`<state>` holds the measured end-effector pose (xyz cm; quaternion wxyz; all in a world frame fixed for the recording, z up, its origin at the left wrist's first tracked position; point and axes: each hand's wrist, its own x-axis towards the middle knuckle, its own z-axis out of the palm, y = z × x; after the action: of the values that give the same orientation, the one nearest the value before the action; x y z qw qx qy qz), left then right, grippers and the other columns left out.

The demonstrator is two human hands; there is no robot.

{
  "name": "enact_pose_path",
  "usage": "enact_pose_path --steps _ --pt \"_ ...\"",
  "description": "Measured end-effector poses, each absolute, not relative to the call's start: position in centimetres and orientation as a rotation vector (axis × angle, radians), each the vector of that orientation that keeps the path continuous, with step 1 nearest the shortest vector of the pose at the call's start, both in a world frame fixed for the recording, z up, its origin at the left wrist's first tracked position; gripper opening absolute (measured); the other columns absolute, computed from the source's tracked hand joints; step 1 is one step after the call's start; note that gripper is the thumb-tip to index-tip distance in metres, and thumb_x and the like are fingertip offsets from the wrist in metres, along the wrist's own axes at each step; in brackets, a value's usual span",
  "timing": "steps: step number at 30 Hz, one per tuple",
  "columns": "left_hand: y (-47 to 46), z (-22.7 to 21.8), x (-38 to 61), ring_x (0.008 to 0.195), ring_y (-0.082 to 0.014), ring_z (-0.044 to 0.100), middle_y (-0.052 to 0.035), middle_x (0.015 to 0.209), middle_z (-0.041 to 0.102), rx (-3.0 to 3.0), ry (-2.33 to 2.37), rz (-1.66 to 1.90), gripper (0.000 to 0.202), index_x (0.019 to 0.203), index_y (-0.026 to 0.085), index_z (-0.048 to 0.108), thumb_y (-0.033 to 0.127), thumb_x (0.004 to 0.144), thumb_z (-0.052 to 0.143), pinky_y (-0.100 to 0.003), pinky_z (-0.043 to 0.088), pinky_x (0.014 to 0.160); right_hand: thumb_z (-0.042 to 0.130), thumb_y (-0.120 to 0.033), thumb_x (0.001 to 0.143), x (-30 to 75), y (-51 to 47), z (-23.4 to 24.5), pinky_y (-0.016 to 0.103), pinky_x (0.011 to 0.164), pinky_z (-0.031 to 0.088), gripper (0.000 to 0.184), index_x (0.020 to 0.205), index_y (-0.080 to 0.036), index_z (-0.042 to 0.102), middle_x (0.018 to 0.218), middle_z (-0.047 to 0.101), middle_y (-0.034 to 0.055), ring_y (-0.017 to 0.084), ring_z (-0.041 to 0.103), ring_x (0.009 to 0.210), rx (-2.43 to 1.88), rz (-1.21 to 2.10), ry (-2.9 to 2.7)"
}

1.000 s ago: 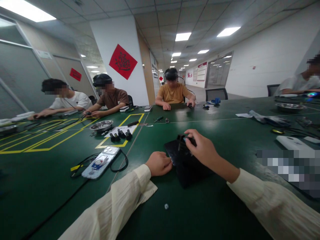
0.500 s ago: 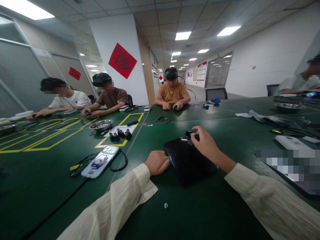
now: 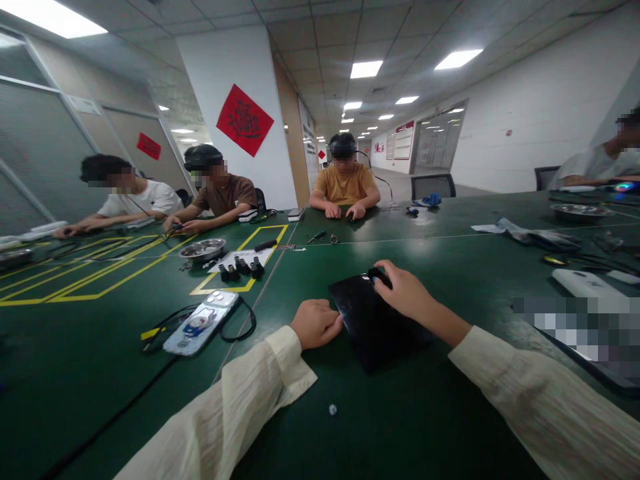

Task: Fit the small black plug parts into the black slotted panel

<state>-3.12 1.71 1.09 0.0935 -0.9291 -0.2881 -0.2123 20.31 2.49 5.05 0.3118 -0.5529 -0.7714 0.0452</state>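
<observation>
A flat glossy black panel lies on the green table in front of me. My left hand rests at the panel's left edge, fingers curled against it. My right hand sits over the panel's far corner, fingers pinched on a small black part pressed down near the panel. Both arms wear cream sleeves.
A phone with a black cable lies to the left. Further off are a metal bowl, small black parts inside yellow floor-tape lines, a tiny screw near me, and several seated people around the table. White devices lie at right.
My right hand has lowered the small black part from above the panel down to its far corner. The left hand has stayed at the panel's left edge.
</observation>
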Motion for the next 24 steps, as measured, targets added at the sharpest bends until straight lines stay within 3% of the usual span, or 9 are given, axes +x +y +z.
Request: enact_pose_path --steps 3,6,9,14,18,20,24 --pt "1.6 1.2 -3.1 0.049 -0.0124 0.042 -0.0031 0.047 0.049 -2.778 -0.872 -0.63 0.046 0.048 0.018 0.043 0.028 0.09 0.029 -0.029 0.029 0.052 0.042 -0.029 0.085 20.4 2.6 5.1 0.028 0.063 0.042 0.035 0.117 -0.016 0.051 0.085 0.066 0.0091 0.019 0.062 0.07 -1.463 0.165 -2.088" --pt "1.6 1.2 -3.0 0.051 -0.0126 0.044 -0.0035 0.048 0.049 -2.782 -0.918 -0.574 0.046 0.049 0.018 0.044 0.029 0.09 0.028 -0.029 0.029 0.053 0.041 -0.03 0.086 20.7 2.8 5.2 0.023 0.049 0.042 0.036 0.119 -0.018 0.049 0.064 0.062 0.0013 0.013 0.057 0.047 -1.445 0.469 -2.033" --pt "1.6 1.2 -3.2 0.051 -0.0124 0.043 -0.0032 0.048 0.049 -2.781 -0.936 -0.559 0.046 0.048 0.018 0.043 0.03 0.09 0.028 -0.028 0.029 0.053 0.041 -0.03 0.086 21.4 3.2 5.4 0.019 0.037 0.039 0.036 0.119 -0.019 0.048 0.053 0.056 -0.0029 0.011 0.054 0.037 -1.455 0.736 -1.844" --pt "2.0 1.5 -3.5 0.05 -0.0124 0.04 -0.0019 0.046 0.044 -2.845 -0.924 -0.67 0.046 0.048 0.018 0.041 0.032 0.09 0.029 -0.029 0.028 0.054 0.039 -0.03 0.085 22.9 4.3 5.6 0.017 0.029 0.036 0.035 0.116 -0.019 0.049 0.055 0.055 -0.004 0.009 0.05 0.033 -1.471 0.851 -1.584" --pt "1.4 2.4 -2.9 0.041 -0.0086 0.029 0.002 0.04 0.034 -3.102 -1.22 -0.537 0.056 0.042 0.017 0.042 0.046 0.088 0.032 -0.027 0.022 0.047 0.038 -0.027 0.084 24.1 4.7 5.5 0.016 0.024 0.028 0.034 0.114 -0.017 0.05 0.057 0.055 -0.0041 0.007 0.045 0.028 -1.429 0.92 -1.446" --pt "0.6 2.9 -2.6 0.037 -0.0071 0.027 0.0032 0.036 0.032 -3.311 -1.346 -0.316 0.059 0.039 0.017 0.047 0.055 0.084 0.039 -0.025 0.02 0.043 0.038 -0.025 0.083 24.7 4.7 5.4 0.016 0.023 0.026 0.036 0.115 -0.015 0.05 0.052 0.052 -0.005 0.008 0.043 0.026 -1.388 1.001 -1.342" --pt "-1.7 3.7 -2.8 0.033 -0.0067 0.034 0.0043 0.031 0.041 -3.347 -1.552 -0.032 0.049 0.042 0.023 0.064 0.067 0.062 0.059 -0.024 0.022 0.04 0.034 -0.024 0.081 25.6 4.7 4.7 0.016 0.022 0.024 0.042 0.119 -0.01 0.046 0.041 0.045 -0.0065 0.009 0.039 0.024 -1.302 1.14 -1.169"
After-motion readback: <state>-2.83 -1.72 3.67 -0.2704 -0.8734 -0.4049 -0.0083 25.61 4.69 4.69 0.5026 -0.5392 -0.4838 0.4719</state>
